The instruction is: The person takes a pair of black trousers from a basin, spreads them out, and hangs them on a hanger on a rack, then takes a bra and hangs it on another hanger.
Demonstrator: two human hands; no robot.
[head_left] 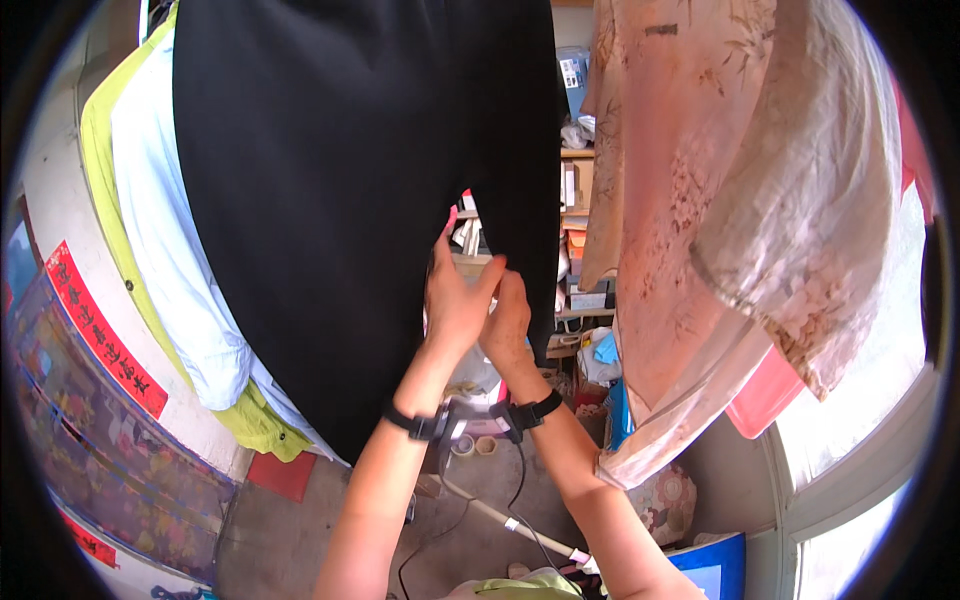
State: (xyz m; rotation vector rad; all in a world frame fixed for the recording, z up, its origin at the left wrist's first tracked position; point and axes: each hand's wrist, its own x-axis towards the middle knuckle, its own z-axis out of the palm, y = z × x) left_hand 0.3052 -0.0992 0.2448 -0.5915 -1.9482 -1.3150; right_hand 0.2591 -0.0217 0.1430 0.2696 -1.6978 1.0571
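From here I can see a big piece of black clothing (330, 200) hanging down in front of the person, split at the bottom like trouser legs. Both hands are up in the split. The left hand (458, 308) is at the edge of the left part, and its thumb points across to the other hand. The right hand (507, 318) is curled close beside it, next to the edge of the right part. I can't tell if the fingers of either hand are pinching the cloth, because the tips are hard to see. Each wrist has a black band. On the left hang a pale blue shirt (165, 190) and a yellow-green one (105, 130). On the right hangs a pink flowery cloth (670, 170).
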